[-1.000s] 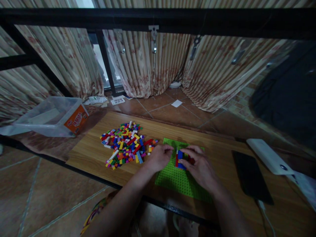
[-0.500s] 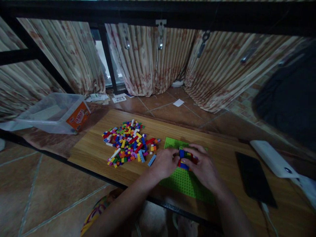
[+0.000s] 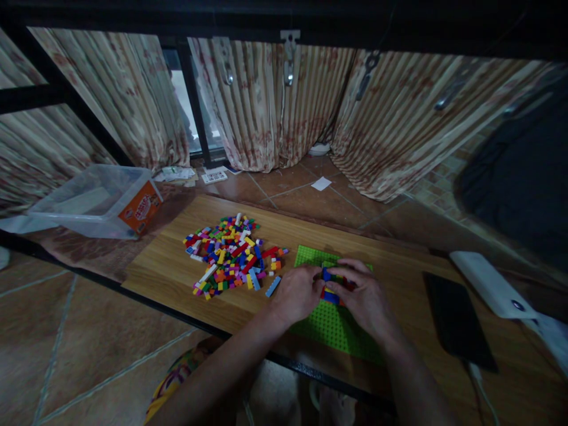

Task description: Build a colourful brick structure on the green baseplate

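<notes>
A green studded baseplate (image 3: 331, 331) lies on the wooden tabletop, and a small structure of toy bricks (image 3: 331, 297) in blue, red, yellow and other colours stands on it. My left hand (image 3: 298, 291) is closed at the structure's left side, its thumb and fingertips pressed on a blue brick (image 3: 327, 274). From the right, my right hand (image 3: 364, 299) curls over the structure with thumb in front and fingers behind. The fingers cover much of the bricks, so their exact layout is hidden. Left of my left hand lies a loose light-blue brick (image 3: 273, 286).
A large pile of mixed toy bricks (image 3: 231, 254) spreads left of the baseplate. Farther left stands a clear plastic bin (image 3: 89, 219) with an orange label. At right lie a black phone (image 3: 459, 319) with a cable and a white device (image 3: 486, 284). Curtains (image 3: 275, 112) hang behind.
My right hand's fingers have shifted very slightly around the brick structure. The left hand stays at the blue brick, and the view has tilted a little.
</notes>
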The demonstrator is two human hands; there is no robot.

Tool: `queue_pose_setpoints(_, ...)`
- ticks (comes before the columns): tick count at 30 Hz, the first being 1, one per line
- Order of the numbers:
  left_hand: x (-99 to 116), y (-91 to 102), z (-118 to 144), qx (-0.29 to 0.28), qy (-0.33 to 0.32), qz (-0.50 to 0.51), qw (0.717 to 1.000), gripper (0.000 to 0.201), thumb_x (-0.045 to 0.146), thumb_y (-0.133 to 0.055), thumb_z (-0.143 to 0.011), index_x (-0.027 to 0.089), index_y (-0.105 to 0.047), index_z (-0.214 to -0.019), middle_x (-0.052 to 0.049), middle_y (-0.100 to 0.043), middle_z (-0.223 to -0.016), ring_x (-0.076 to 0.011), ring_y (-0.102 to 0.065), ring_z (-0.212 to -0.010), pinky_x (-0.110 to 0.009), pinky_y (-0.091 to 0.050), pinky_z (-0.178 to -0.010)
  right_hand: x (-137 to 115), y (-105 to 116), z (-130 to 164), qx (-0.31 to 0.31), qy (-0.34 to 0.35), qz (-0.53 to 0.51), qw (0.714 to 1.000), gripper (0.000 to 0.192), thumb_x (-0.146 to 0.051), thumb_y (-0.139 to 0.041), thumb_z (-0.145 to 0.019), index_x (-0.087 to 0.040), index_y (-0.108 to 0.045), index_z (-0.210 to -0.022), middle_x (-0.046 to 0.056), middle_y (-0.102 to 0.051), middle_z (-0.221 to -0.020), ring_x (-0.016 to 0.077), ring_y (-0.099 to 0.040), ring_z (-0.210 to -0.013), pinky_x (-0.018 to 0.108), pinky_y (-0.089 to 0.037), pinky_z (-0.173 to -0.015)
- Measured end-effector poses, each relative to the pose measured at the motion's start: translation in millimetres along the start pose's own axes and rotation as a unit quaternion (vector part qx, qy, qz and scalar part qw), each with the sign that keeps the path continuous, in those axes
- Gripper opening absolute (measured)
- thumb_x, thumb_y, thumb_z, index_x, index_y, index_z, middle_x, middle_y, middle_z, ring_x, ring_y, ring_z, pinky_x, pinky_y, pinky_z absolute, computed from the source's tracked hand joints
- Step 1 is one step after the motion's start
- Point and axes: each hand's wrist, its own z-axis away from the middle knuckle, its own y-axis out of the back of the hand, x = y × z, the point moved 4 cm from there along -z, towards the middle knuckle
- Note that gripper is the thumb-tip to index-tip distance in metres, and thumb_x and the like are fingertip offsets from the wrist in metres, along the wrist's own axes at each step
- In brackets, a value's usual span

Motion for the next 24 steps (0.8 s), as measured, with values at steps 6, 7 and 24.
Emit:
queue_pose_setpoints(6,3.2,0.1,1.5,-0.004,-0.002,-0.023,1.000,0.024,0.020,-0.043,-0.089,0.018,-0.066,-0.094,-0.009,-0.069,-0.091,-0.0218,-0.064,-0.084,-0.032,-0.049,-0.078,1.9,-1.6,1.5,0.008,0.010,0.011,1.000,0.018,-0.036,-0.067,-0.078,-0.028,-0.076,-0.093,0.006,-0.061,-0.115,0.0237,-0.058,-0.106,0.043,-0.047,-0.094)
queue_pose_setpoints(7,3.8,-0.4,1.9,-0.006,0.000,-0.030,1.000,0.024,0.020,-0.042,-0.089,0.018,-0.066,-0.095,-0.009,-0.069,-0.091,-0.0215,-0.064,-0.085,-0.032,-0.049,-0.078,2.6,-2.0,1.9,0.008,0.015,0.015,1.000,0.019,-0.036,-0.066,-0.079,-0.028,-0.076,-0.093,0.006,-0.061,-0.115,0.0238,-0.058,-0.106,0.044,-0.046,-0.094)
queue_pose_setpoints(24,11.9,-5.4,5.6,0.007,0.008,-0.108,0.994,0.028,0.021,-0.037,-0.093,0.016,-0.062,-0.102,-0.009,-0.069,-0.099,-0.0200,-0.066,-0.090,-0.031,-0.052,-0.082,-6.4,-0.3,12.7,0.000,0.048,0.063,0.997,0.029,-0.034,-0.054,-0.088,-0.025,-0.071,-0.110,0.009,-0.062,-0.120,0.0247,-0.055,-0.111,0.047,-0.044,-0.098)
